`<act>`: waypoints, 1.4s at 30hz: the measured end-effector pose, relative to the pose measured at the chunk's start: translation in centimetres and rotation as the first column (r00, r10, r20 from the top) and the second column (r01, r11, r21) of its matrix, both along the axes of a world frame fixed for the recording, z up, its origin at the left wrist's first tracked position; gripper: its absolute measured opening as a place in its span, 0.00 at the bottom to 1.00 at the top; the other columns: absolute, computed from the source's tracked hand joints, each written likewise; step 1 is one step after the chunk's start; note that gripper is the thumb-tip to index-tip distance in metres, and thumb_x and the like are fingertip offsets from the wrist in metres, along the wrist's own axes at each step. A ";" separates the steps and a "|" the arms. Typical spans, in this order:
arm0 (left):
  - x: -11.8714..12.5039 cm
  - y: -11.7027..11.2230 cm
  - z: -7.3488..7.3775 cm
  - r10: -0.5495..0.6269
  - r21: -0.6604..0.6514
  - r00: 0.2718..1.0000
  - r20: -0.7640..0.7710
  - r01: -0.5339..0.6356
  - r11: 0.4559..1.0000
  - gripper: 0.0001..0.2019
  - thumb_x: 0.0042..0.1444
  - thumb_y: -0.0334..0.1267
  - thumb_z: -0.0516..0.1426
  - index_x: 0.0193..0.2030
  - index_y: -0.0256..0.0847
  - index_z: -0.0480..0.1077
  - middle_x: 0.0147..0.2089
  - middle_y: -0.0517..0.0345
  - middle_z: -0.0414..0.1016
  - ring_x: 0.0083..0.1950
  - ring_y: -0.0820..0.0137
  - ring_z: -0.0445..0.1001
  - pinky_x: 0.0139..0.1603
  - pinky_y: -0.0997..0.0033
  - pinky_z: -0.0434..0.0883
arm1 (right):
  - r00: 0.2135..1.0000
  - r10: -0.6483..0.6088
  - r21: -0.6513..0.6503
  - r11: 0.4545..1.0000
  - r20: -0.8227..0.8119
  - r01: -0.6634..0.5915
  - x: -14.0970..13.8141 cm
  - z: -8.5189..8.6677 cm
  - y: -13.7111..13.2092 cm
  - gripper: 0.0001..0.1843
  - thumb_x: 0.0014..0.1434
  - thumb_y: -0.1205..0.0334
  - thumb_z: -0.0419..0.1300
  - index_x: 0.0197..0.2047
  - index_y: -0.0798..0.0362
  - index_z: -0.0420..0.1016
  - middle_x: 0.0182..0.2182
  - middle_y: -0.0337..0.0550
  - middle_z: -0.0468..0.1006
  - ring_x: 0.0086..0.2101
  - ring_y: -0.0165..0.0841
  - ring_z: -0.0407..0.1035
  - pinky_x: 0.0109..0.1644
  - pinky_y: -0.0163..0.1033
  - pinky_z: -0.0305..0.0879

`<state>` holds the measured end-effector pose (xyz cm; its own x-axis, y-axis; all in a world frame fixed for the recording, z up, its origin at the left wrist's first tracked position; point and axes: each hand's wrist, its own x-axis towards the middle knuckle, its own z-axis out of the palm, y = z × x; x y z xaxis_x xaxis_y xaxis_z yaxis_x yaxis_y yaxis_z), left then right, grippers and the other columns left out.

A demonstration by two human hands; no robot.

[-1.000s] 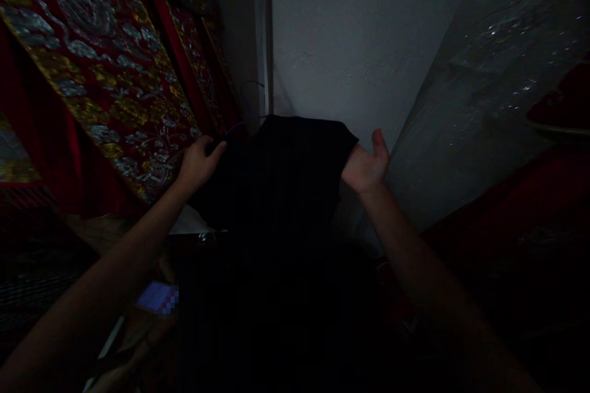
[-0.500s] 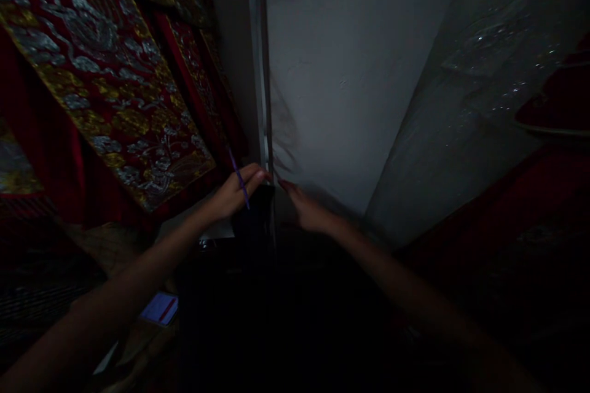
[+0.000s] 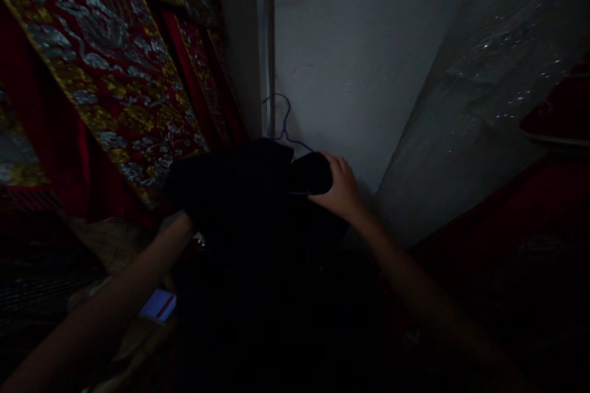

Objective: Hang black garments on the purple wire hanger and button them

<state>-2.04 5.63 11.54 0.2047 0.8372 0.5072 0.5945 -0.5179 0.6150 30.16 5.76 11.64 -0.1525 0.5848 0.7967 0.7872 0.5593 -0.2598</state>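
Note:
A black garment [image 3: 239, 187] hangs on a thin purple wire hanger [image 3: 282, 123] in front of a pale wall, in dim light. My right hand [image 3: 338, 187] is closed around the garment's right shoulder, where the hanger arm runs into the cloth. My left forearm [image 3: 138, 276] reaches up from the lower left and disappears under the garment's left side. The left hand itself is hidden behind the dark cloth. The hanger's hook stands free above the collar.
Red cloths embroidered in gold and silver [image 3: 106, 67] hang at the left. A glittery grey fabric [image 3: 483, 92] drapes at the right beside red cloth [image 3: 557, 110]. A small lit phone screen [image 3: 159, 306] lies low left. A pale vertical post [image 3: 266, 43] stands behind.
The view was close on both hands at the post; now the black garment is bunched on its hanger, my right hand has gripped its shoulder and my left hand has gone beneath the cloth.

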 end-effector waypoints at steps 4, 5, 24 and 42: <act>-1.9 -1.0 -4.1 0.058 -0.280 0.815 0.576 0.130 0.951 0.31 0.68 0.57 0.40 0.59 0.41 0.72 0.57 0.44 0.78 0.59 0.57 0.77 0.57 0.56 0.76 | 0.991 -0.131 -0.014 0.991 0.019 0.131 0.6 2.9 1.4 0.51 0.42 0.53 0.71 0.68 0.50 0.60 0.54 0.56 0.68 0.55 0.57 0.64 0.60 0.64 0.61; -1.8 -1.3 -5.0 0.119 -0.357 0.713 0.691 0.194 0.914 0.30 0.66 0.60 0.45 0.61 0.42 0.70 0.61 0.45 0.76 0.63 0.56 0.74 0.61 0.55 0.73 | 0.990 -0.133 -0.016 0.991 0.041 0.134 0.2 3.5 1.5 0.51 0.42 0.53 0.71 0.68 0.51 0.60 0.54 0.56 0.68 0.55 0.58 0.63 0.60 0.65 0.60; 4.2 -9.5 -12.0 0.549 -0.600 0.243 0.800 0.283 0.749 0.16 0.49 0.37 0.69 0.46 0.47 0.75 0.49 0.55 0.83 0.53 0.59 0.81 0.56 0.60 0.78 | 0.471 -0.282 -0.544 0.541 -0.836 -0.642 -12.8 -16.9 -4.8 0.37 0.50 0.22 0.51 0.27 0.52 0.72 0.21 0.42 0.72 0.20 0.30 0.61 0.24 0.36 0.52; 6.0 -10.4 -14.6 0.480 -0.179 0.596 0.644 -0.492 0.852 0.29 0.51 0.42 0.64 0.59 0.48 0.62 0.65 0.49 0.65 0.68 0.57 0.64 0.68 0.53 0.62 | 0.529 -0.105 -0.455 0.665 -0.842 -0.592 -9.5 -12.6 -8.8 0.22 0.56 0.39 0.58 0.29 0.52 0.69 0.19 0.33 0.61 0.21 0.28 0.54 0.26 0.35 0.49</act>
